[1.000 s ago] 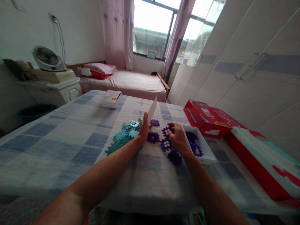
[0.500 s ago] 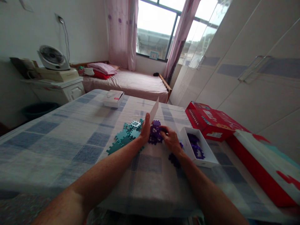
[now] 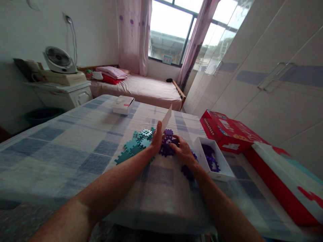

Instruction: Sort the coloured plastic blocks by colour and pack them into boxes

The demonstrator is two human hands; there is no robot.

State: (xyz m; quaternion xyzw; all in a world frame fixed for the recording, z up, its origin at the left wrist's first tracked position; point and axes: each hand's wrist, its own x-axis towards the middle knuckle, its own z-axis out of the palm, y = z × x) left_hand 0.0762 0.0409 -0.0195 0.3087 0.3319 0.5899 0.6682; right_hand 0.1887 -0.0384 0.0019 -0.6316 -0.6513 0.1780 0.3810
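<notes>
My left hand (image 3: 156,138) is closed on a thin white card-like panel (image 3: 167,118), which it holds upright on edge. Beside that hand, on its left, spreads a pile of teal interlocking toothed tiles (image 3: 132,145). Several purple interlocking toothed tiles (image 3: 166,148) lie bunched between my two hands. My right hand (image 3: 183,150) has its thumb and fingers gripping the right side of this purple bunch; the exact tile is partly hidden. More purple tiles (image 3: 187,172) lie under and beside my right wrist.
An open white box (image 3: 222,164) with purple tiles inside stands right of my right hand. Farther right are a red box (image 3: 227,129) and a red-and-white box (image 3: 285,178). A small white box (image 3: 123,105) sits at the back of the checked tablecloth (image 3: 63,148).
My right thumb and fingers have spread wider and shifted slightly left over the purple tiles. My left hand and the white panel stay nearly in place. The view has shifted slightly.
</notes>
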